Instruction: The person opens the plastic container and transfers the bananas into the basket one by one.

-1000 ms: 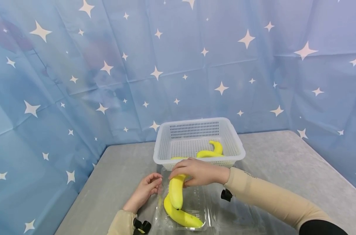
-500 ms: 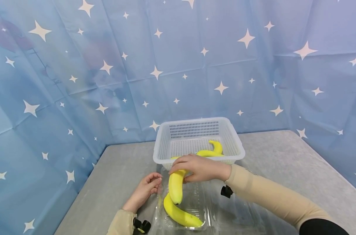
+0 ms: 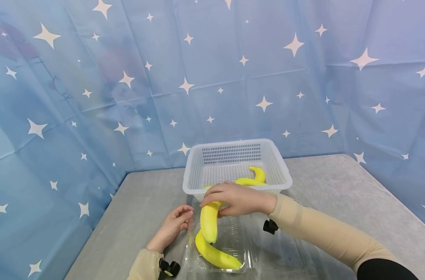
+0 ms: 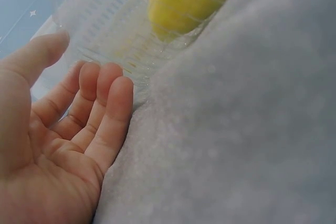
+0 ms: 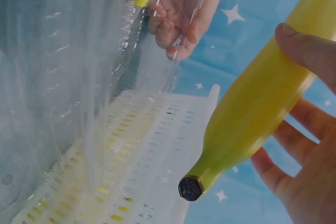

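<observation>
My right hand (image 3: 238,198) grips a yellow banana (image 3: 209,222) near its upper end, thumb and fingers on either side, as the right wrist view shows. The banana slants over a clear plastic clamshell container (image 3: 230,233). Inside the container lies a second banana (image 3: 219,257), partly overlapped by the held one; whether the two touch I cannot tell. My left hand (image 3: 174,227) rests at the container's left edge. In the left wrist view its fingers (image 4: 119,103) bend loosely beside the clear wall and hold nothing; contact with the wall is unclear.
Behind the container stands a white perforated basket (image 3: 237,144) holding several bananas (image 3: 258,175), partly hidden by its front wall and my right hand. The container's clear lid (image 3: 279,249) lies opened out to the right on the grey table (image 3: 338,190). A blue starry curtain (image 3: 212,66) encloses the table.
My right hand has risen slightly toward the basket with the banana, whose lower tip sits a little higher over the other banana. My left hand has stayed in place.
</observation>
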{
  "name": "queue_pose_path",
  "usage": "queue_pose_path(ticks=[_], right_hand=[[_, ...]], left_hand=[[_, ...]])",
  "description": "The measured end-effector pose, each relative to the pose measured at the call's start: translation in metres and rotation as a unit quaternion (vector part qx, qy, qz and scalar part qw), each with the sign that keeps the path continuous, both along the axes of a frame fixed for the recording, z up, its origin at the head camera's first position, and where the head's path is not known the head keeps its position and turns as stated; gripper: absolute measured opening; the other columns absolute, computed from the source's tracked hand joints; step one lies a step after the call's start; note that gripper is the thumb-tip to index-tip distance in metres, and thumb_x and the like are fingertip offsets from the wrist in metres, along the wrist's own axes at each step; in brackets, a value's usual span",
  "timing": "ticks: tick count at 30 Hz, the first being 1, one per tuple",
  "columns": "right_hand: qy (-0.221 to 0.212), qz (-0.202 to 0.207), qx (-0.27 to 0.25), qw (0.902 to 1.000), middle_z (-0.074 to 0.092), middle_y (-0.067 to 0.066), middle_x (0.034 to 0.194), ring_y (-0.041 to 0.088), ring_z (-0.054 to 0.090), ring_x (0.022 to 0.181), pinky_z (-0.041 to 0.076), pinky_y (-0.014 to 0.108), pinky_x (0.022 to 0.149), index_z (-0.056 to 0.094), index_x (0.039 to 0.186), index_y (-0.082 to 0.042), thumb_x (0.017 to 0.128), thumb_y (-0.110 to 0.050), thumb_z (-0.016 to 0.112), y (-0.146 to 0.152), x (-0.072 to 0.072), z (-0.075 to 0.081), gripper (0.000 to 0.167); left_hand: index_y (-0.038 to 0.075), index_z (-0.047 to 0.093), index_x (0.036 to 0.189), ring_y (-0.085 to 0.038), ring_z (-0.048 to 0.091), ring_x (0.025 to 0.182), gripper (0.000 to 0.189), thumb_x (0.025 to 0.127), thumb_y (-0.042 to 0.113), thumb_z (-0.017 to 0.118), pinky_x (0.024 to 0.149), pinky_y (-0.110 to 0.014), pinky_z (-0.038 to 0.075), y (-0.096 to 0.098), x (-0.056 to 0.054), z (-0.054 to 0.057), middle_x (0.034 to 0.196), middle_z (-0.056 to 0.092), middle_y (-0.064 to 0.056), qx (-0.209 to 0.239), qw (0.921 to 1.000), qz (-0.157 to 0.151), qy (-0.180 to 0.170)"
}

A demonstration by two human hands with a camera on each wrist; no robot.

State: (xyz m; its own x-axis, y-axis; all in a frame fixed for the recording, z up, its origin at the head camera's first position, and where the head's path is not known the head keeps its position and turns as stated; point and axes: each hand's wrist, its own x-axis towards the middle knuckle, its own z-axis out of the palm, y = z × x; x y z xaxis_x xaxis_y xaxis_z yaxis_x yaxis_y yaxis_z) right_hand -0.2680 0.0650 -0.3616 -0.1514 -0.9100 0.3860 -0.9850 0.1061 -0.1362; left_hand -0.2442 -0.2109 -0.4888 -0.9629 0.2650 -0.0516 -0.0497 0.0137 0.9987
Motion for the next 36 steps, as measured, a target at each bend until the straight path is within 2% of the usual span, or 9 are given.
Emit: queue_pose_path(ticks=[7, 18, 25, 36], right_hand=[[0.000, 0.002, 0.009, 1.0000, 0.059, -0.004, 0.127, 0.015, 0.053, 0.118, 0.044, 0.031, 0.097, 0.060, 0.127, -0.018, 0.081, -0.016, 0.080, 0.000, -0.002, 0.007, 0.051], [0.016, -0.009, 0.006, 0.9998, 0.060, -0.004, 0.124, 0.014, 0.055, 0.114, 0.044, 0.031, 0.097, 0.061, 0.126, -0.019, 0.080, -0.015, 0.080, 0.001, -0.009, 0.021, 0.050], [0.018, -0.031, 0.011, 0.9993, 0.060, -0.005, 0.124, 0.014, 0.054, 0.114, 0.044, 0.033, 0.095, 0.061, 0.126, -0.021, 0.081, -0.017, 0.081, 0.004, -0.013, 0.030, 0.049], [0.027, -0.041, -0.004, 0.9988, 0.061, -0.002, 0.122, 0.018, 0.055, 0.114, 0.044, 0.037, 0.095, 0.062, 0.124, -0.017, 0.081, -0.015, 0.080, 0.008, -0.028, 0.051, 0.047]], left_hand=[[-0.006, 0.051, 0.118, -0.015, 0.056, 0.071, 0.036, 0.098, 0.023, 0.059, 0.065, -0.027, 0.052, 0.000, -0.001, 0.001, 0.085, 0.055, -0.005, -0.001, 0.9999, 0.003, -0.012], [-0.011, 0.048, 0.120, -0.014, 0.056, 0.070, 0.040, 0.099, 0.022, 0.058, 0.065, -0.027, 0.052, -0.001, -0.001, 0.000, 0.085, 0.054, -0.005, 0.000, 1.0000, -0.005, -0.001], [-0.013, 0.046, 0.121, -0.013, 0.056, 0.071, 0.042, 0.099, 0.020, 0.058, 0.065, -0.026, 0.052, 0.000, 0.000, 0.000, 0.086, 0.054, -0.005, 0.003, 0.9999, -0.011, 0.004], [-0.011, 0.048, 0.119, -0.013, 0.055, 0.072, 0.038, 0.098, 0.019, 0.059, 0.065, -0.026, 0.051, 0.001, 0.002, 0.002, 0.085, 0.054, -0.005, -0.001, 1.0000, 0.000, -0.001]])
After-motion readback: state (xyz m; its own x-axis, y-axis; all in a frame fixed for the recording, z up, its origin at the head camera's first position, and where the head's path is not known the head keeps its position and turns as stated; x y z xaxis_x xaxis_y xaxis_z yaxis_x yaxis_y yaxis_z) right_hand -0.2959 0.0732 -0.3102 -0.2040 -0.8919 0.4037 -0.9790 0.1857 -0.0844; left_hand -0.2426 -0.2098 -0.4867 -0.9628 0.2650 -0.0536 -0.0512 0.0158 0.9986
